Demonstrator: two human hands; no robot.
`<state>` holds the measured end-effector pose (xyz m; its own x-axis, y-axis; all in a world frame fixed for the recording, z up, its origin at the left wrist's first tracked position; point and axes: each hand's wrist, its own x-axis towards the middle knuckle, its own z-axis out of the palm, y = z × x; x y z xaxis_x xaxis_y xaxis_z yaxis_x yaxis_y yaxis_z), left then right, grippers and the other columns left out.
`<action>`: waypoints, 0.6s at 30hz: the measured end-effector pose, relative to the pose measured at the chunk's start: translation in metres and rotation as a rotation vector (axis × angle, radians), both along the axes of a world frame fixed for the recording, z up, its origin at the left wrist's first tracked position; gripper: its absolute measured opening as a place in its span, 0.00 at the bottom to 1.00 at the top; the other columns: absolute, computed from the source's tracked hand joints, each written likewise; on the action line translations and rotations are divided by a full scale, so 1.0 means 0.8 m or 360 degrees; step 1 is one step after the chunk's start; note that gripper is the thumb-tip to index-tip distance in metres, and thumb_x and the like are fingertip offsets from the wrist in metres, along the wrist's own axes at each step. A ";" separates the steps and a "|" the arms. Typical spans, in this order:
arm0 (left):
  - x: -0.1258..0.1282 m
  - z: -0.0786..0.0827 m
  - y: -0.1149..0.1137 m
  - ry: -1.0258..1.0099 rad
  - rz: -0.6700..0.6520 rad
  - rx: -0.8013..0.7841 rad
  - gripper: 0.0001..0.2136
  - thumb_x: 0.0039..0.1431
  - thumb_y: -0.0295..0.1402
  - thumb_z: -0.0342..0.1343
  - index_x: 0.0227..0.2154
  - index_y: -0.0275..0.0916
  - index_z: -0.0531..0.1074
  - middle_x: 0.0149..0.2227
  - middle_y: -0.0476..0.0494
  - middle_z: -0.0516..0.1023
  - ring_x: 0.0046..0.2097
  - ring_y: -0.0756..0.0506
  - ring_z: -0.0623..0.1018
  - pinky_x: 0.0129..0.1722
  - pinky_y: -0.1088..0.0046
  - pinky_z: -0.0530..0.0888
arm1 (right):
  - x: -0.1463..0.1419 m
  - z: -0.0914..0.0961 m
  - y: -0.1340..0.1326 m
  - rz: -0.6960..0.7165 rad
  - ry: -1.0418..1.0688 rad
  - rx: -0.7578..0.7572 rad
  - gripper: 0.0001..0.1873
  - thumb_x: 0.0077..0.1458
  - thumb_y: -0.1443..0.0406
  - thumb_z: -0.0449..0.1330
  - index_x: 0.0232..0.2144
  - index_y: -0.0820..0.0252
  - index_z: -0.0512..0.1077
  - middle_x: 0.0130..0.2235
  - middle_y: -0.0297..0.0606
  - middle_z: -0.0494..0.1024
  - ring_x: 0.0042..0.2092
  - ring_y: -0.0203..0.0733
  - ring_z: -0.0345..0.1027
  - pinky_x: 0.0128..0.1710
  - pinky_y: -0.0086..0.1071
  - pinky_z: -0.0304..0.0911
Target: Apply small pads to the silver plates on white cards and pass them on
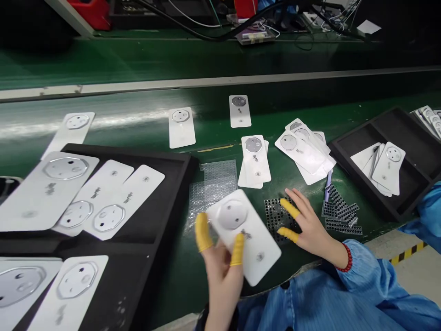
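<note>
My left hand (222, 266) grips a white phone back cover (253, 239) by its left edge, with yellow finger cots on two of the fingers. The cover is tilted, and its raised octagonal camera ring and small dark printing face up. To the right, my right hand (312, 230) lies over a sheet of small black round pads (274, 214). Its fingers are apart, two of them in yellow cots, and I see nothing held between them. Whether the fingertips press on the sheet I cannot tell. Bubble wrap (218, 179) lies just behind the held cover.
A black divided tray (168, 202) with several covers stands at left; another black tray (382, 202) holds covers at right. More covers (306, 149) lie on the green bench (210, 131). Cut strips of black pads (341, 207) lie near the right tray. A person's blue sleeve (427, 220) shows far right.
</note>
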<state>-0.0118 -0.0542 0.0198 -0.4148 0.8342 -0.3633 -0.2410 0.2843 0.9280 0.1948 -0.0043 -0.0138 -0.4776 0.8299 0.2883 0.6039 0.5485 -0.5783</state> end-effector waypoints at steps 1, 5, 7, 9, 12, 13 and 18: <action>-0.014 -0.005 -0.002 0.0167 0.0058 -0.0005 0.36 0.55 0.40 0.63 0.65 0.50 0.53 0.56 0.43 0.75 0.53 0.41 0.77 0.47 0.72 0.75 | 0.001 -0.010 -0.003 -0.0022 -0.0123 -0.0003 0.23 0.63 0.62 0.55 0.59 0.61 0.61 0.64 0.55 0.57 0.69 0.58 0.42 0.59 0.68 0.52; -0.043 -0.019 -0.003 0.0513 -0.0221 -0.0297 0.21 0.52 0.45 0.61 0.42 0.34 0.79 0.46 0.37 0.82 0.51 0.33 0.77 0.52 0.60 0.71 | 0.005 -0.026 -0.003 0.0108 -0.0048 -0.0012 0.16 0.63 0.69 0.54 0.53 0.62 0.67 0.58 0.51 0.67 0.64 0.52 0.54 0.58 0.59 0.61; -0.032 -0.020 0.005 0.0402 -0.0453 -0.0319 0.21 0.50 0.47 0.62 0.38 0.32 0.81 0.42 0.34 0.83 0.48 0.31 0.78 0.52 0.56 0.71 | 0.006 -0.016 0.003 0.0174 0.0116 -0.0011 0.18 0.63 0.70 0.55 0.55 0.63 0.65 0.57 0.51 0.67 0.61 0.46 0.60 0.57 0.50 0.65; -0.011 -0.018 0.014 0.0185 -0.0609 -0.0266 0.21 0.48 0.46 0.63 0.38 0.31 0.81 0.41 0.34 0.83 0.46 0.31 0.79 0.48 0.57 0.72 | 0.006 0.001 0.009 0.0262 0.0192 -0.0007 0.20 0.63 0.70 0.55 0.57 0.63 0.63 0.58 0.51 0.66 0.61 0.45 0.60 0.58 0.47 0.65; 0.020 -0.015 0.023 -0.0026 -0.0639 -0.0194 0.19 0.48 0.43 0.64 0.38 0.32 0.81 0.39 0.36 0.83 0.42 0.35 0.80 0.42 0.63 0.75 | 0.006 0.024 0.015 0.0435 0.0169 -0.0059 0.22 0.63 0.67 0.56 0.58 0.63 0.62 0.58 0.52 0.65 0.62 0.46 0.58 0.59 0.50 0.63; 0.025 -0.015 0.024 -0.0050 -0.0619 -0.0191 0.18 0.49 0.43 0.64 0.37 0.33 0.81 0.38 0.37 0.83 0.40 0.36 0.80 0.39 0.65 0.75 | 0.005 0.028 0.017 0.0460 0.0166 -0.0089 0.21 0.63 0.66 0.57 0.57 0.63 0.63 0.57 0.52 0.66 0.61 0.46 0.59 0.60 0.51 0.61; 0.030 -0.018 0.017 -0.0223 -0.0555 -0.0234 0.13 0.48 0.39 0.66 0.31 0.33 0.80 0.29 0.42 0.82 0.33 0.43 0.78 0.30 0.74 0.72 | -0.006 0.034 0.021 0.0382 0.0443 0.0043 0.10 0.61 0.71 0.58 0.46 0.63 0.70 0.45 0.44 0.74 0.50 0.41 0.68 0.53 0.45 0.67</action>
